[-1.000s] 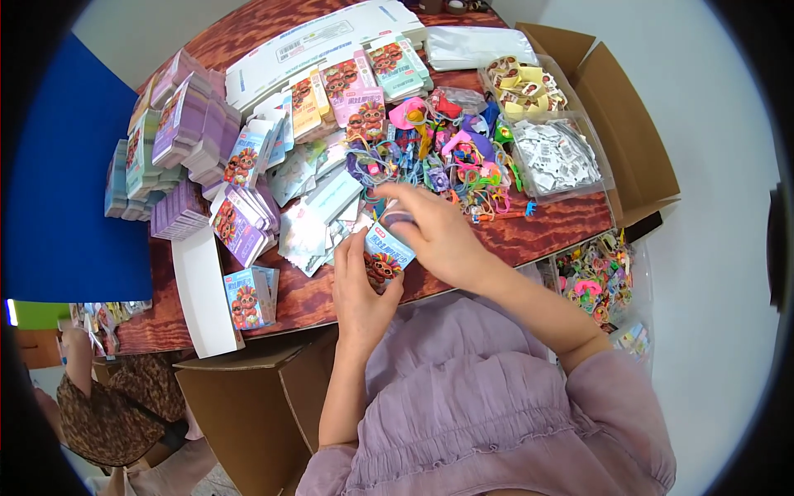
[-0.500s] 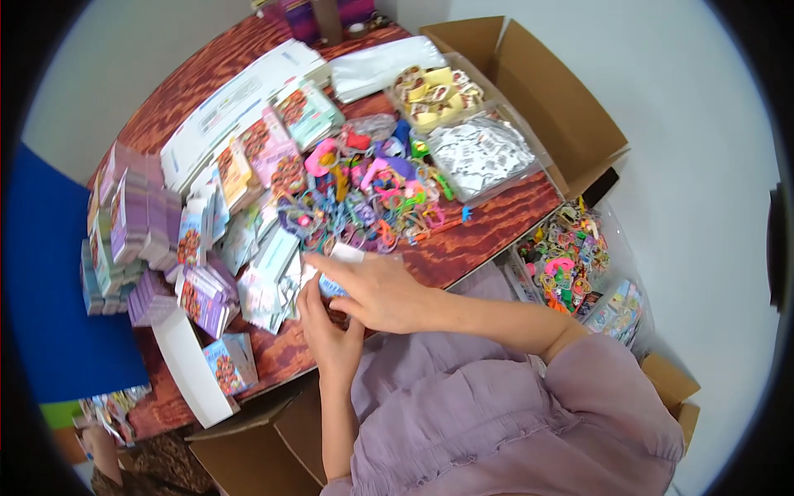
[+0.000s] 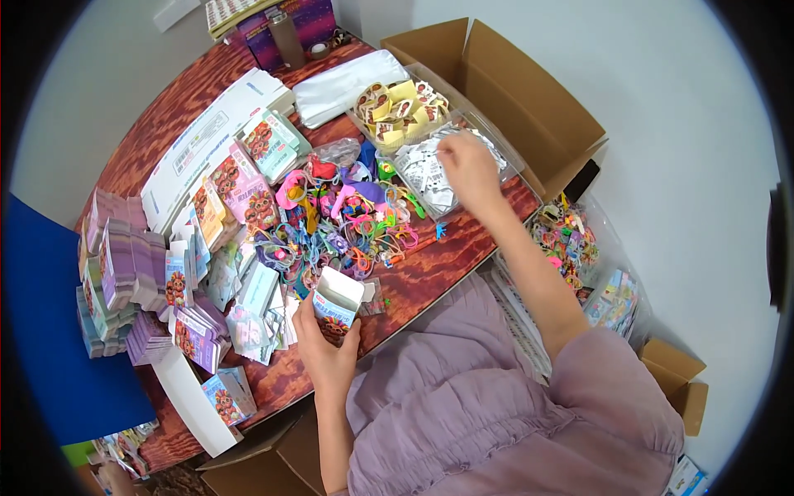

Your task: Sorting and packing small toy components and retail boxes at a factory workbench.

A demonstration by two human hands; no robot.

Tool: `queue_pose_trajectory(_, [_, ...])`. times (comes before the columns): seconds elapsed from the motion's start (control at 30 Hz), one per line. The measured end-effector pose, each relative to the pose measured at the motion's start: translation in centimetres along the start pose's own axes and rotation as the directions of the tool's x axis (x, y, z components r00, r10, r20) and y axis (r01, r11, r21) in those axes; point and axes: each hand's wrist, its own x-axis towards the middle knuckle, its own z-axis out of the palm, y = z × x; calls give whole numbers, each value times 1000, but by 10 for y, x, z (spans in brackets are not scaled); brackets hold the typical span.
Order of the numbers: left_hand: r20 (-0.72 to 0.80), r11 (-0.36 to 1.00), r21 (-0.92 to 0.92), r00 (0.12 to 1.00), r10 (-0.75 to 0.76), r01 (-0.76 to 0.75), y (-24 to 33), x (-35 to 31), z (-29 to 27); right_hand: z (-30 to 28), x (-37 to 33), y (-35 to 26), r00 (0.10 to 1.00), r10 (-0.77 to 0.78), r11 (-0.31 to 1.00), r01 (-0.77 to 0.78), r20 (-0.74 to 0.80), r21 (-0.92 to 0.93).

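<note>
My left hand (image 3: 328, 357) holds a small blue printed carton (image 3: 334, 312) upright at the table's near edge, its top flaps standing open. My right hand (image 3: 470, 171) is over a clear plastic tray (image 3: 423, 203) of small white printed packets (image 3: 426, 168). Its fingers are drawn together on the packets, and what lies between them is hidden. Beyond the carton spreads a heap of colourful bands and small toys (image 3: 351, 207). A small clear packet (image 3: 375, 296) lies beside the carton. Left of it are loose printed cards (image 3: 255, 306).
Stacks of printed cartons (image 3: 136, 260) fill the table's left side. A second compartment holds yellow-backed stickers (image 3: 397, 112). A large cardboard box (image 3: 529, 99) stands at the back right. A bag of small toys (image 3: 571, 244) is below the right edge. Another person's hand (image 3: 114, 477) shows at lower left.
My right hand has left the carton and moved far right to the tray of white packets. My left hand keeps the carton, now upright with its open top showing. The view has shifted slightly.
</note>
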Motion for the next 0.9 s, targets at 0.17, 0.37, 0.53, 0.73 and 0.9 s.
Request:
queue_pose_trajectory(0.17, [24, 998, 27, 998, 55, -56, -5, 0, 7, -2, 5, 20, 996, 71, 984, -60, 61, -165])
queue_pose_trajectory(0.37, [22, 998, -53, 1000, -14, 16, 6, 3, -5, -9, 10, 41, 981, 173, 952, -189, 87, 240])
queue_pose_trajectory(0.53, [3, 999, -42, 1000, -6, 7, 0, 0, -11, -20, 16, 46, 777, 401, 421, -627, 485, 656])
queue_pose_trajectory(0.73, [11, 999, -49, 1000, -17, 18, 5, -1, -13, -31, 13, 34, 721, 371, 137, -666, 585, 734])
queue_pose_trajectory(0.9, [35, 1000, 18, 999, -6, 6, 10, -1, -8, -32, 5, -10, 737, 242, 126, -669, 631, 733])
